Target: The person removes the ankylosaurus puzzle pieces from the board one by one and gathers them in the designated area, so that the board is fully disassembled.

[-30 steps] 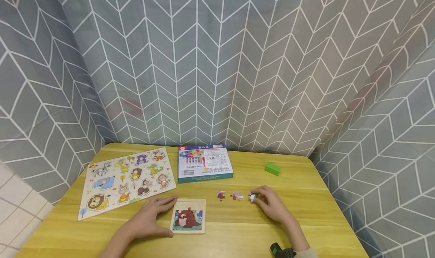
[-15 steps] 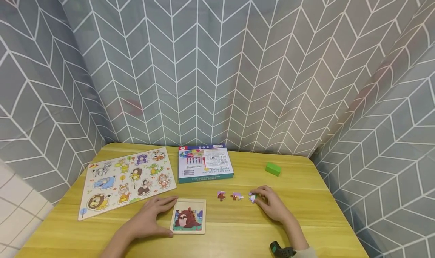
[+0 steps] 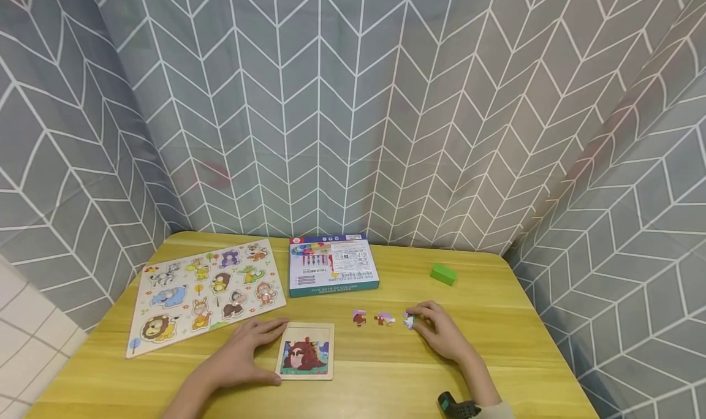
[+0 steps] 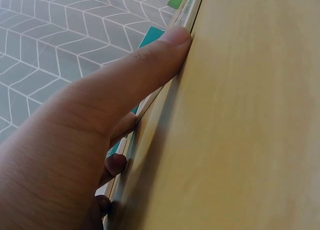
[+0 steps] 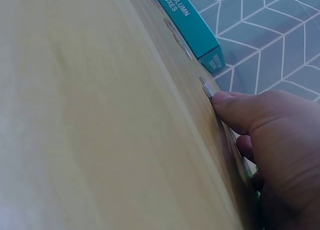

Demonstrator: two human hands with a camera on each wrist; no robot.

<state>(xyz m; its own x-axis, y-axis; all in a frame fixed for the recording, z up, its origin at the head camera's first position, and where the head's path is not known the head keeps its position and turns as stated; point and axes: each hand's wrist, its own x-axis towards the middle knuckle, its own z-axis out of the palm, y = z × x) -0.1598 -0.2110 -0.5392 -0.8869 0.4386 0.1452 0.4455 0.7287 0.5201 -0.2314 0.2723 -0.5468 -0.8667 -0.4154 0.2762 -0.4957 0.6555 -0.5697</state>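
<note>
On the table's near part lies a small square wooden jigsaw tray (image 3: 306, 377), partly filled with a picture of a brown spiky animal. My left hand (image 3: 237, 354) holds its left side, the thumb at the lower corner and the fingers at the upper one. In the left wrist view, the thumb (image 4: 172, 39) presses against the tray's edge. To the right, my right hand (image 3: 441, 332) pinches a white and purple jigsaw piece (image 3: 408, 320) lying at table level. Two other loose pieces, a brown and purple one (image 3: 359, 318) and another (image 3: 384, 318), lie left of it.
A large animal peg puzzle board (image 3: 187, 309) lies at the left. Behind the tray is a flat boxed set (image 3: 333, 266) with a teal edge. A green block (image 3: 443, 274) sits at the back right. A patterned curtain (image 3: 342, 113) hangs behind the table.
The piece at my right fingertips has shifted very slightly. Both hands stay in nearly the same places, and the tray has not moved.
</note>
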